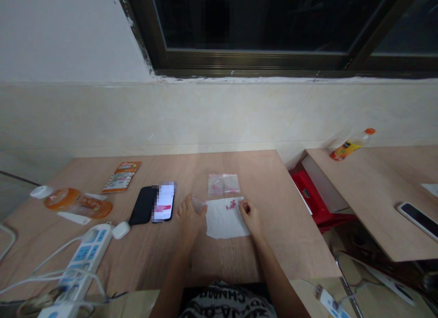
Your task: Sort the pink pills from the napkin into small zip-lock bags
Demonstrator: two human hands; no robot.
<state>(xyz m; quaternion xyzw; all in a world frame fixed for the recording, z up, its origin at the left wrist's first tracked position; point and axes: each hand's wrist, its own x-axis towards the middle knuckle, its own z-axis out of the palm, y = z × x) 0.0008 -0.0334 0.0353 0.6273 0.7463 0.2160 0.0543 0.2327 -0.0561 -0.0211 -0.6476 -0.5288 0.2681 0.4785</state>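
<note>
My left hand is at the left edge of a white sheet of paper, with a small clear plastic bag between its thumb and fingers. Several small pinkish-red pieces lie on the upper right part of the sheet. Close beside them, my right hand has its fingers pinched together at the paper's right edge; anything between the fingertips is too small to make out. Just beyond the sheet are clear plastic bags with pinkish-red bits inside.
To the left are a lit phone, a black case, a white earphone case, an orange drink bottle, an orange packet and a power strip with cables. Another table stands right, beyond a gap.
</note>
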